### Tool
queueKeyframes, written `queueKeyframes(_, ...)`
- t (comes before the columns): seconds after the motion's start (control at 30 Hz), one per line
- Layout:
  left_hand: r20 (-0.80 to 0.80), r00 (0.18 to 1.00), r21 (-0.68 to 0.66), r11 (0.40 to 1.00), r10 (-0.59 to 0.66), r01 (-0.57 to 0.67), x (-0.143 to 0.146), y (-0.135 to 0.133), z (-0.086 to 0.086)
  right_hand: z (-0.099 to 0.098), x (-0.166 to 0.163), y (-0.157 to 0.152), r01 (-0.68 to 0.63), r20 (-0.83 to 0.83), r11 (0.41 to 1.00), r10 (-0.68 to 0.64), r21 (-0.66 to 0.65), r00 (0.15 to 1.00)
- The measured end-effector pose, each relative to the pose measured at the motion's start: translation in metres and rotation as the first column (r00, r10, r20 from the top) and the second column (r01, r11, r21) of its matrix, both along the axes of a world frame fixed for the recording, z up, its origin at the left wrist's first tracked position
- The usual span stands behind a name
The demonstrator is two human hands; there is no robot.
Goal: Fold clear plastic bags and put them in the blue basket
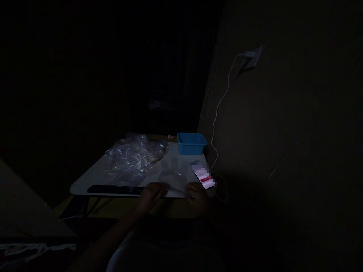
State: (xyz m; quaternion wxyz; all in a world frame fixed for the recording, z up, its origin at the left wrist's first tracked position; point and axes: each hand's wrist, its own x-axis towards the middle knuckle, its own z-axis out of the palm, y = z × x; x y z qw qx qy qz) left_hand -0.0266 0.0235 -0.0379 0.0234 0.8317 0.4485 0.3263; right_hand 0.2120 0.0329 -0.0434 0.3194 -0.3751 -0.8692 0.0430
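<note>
Both hands are at the front edge of a small white table (98,174), in very dim light. The closed fingers of my left hand (151,193) pinch one end of a thin, pale strip (175,190). At its other end, my right hand (196,194) is curled shut around it. The strip stretches nearly level between the hands, and its exact kind is too dark to make out. Beyond my left hand lies a crumpled heap of clear plastic bags (136,153). A phone (204,179) with a lit screen rests just past my right hand.
A blue plastic basket (192,144) stands at the back right corner. Near it is a small pinkish object (170,137). A long dark slot (113,189) runs along the table's front left. A white cable (217,107) hangs from the wall socket (252,57).
</note>
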Motion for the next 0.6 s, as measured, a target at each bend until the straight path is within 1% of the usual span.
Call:
queueKeyframes(0.13,0.069,0.998,-0.039,0.999,0.012,-0.009,-0.002,-0.001,0.003,0.0,-0.001,-0.001,0.041,-0.091,0.999,-0.044,-0.033,0.995)
queueKeyframes(0.3,0.178,0.984,-0.097,0.995,0.015,0.002,-0.001,-0.001,0.006,-0.004,-0.003,0.003,0.075,-0.142,0.994,-0.086,-0.083,0.986)
queueKeyframes(0.43,0.255,0.967,-0.119,0.993,0.029,0.001,-0.001,-0.001,0.009,-0.006,-0.006,0.009,0.102,-0.209,0.977,-0.141,-0.188,0.968)
queueKeyframes(0.53,0.247,0.968,-0.086,0.996,0.035,-0.014,-0.005,0.002,0.011,-0.005,-0.007,0.013,0.132,-0.232,0.959,-0.192,-0.251,0.954)
queueKeyframes(0.6,0.214,0.977,-0.066,0.998,0.011,0.003,-0.01,0.004,0.011,-0.004,-0.006,0.015,0.125,-0.244,0.954,-0.194,-0.272,0.95)
